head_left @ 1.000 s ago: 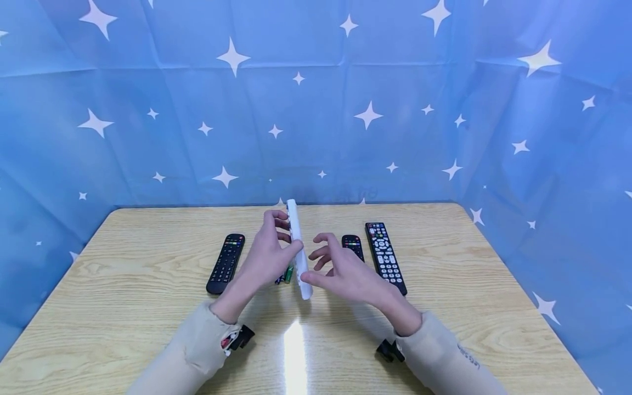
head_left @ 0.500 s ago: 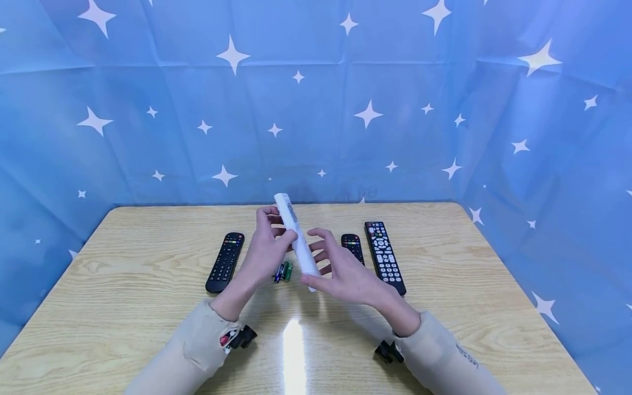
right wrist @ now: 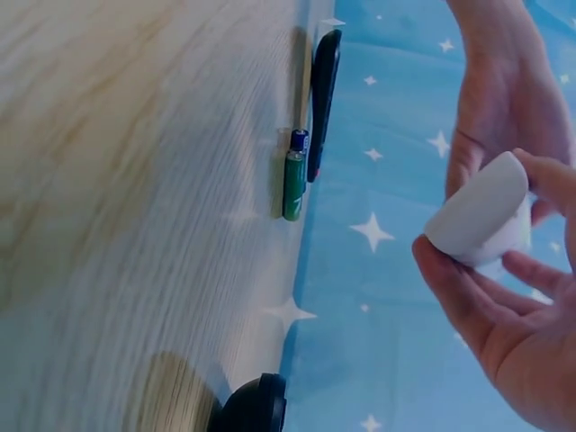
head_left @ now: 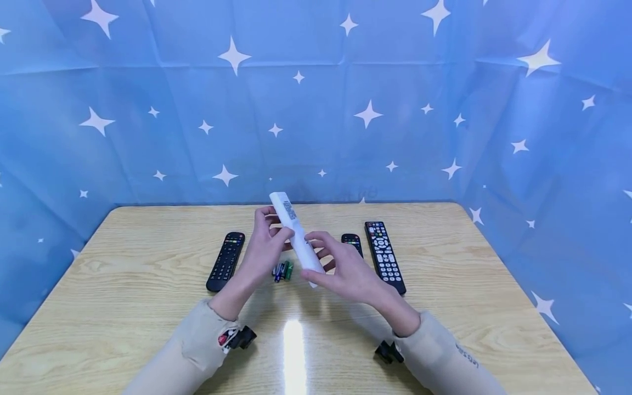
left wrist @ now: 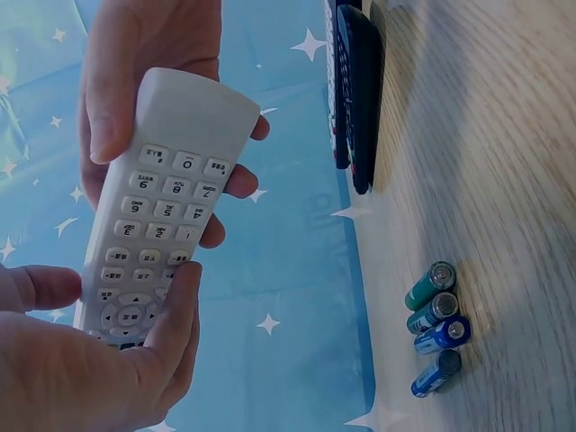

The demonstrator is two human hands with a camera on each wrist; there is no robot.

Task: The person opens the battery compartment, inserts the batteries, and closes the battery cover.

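Observation:
Both hands hold a white remote control (head_left: 296, 236) above the table, its labelled back turned up toward the head camera. My left hand (head_left: 266, 241) grips it along the upper half, thumb on the back edge. Around the lower end, the thumb and fingers of my right hand (head_left: 345, 269) pinch the sides. Its number keys face the left wrist view, where the white remote (left wrist: 166, 193) spans from one hand to the other. The right wrist view shows the remote (right wrist: 481, 207) end-on. Several green and blue batteries (head_left: 282, 271) lie on the table beneath, just left of it.
A black remote (head_left: 225, 262) lies left of the hands on the wooden table (head_left: 123, 307). To the right are a smaller-looking black remote (head_left: 353, 244), partly hidden by the right hand, and a long black one with white keys (head_left: 385, 255). A starry blue curtain (head_left: 316, 137) stands behind.
The white remote has rolled from edge-on to showing its back and label, and its far end has swung left. Both hands keep hold of it; the batteries beneath show more fully.

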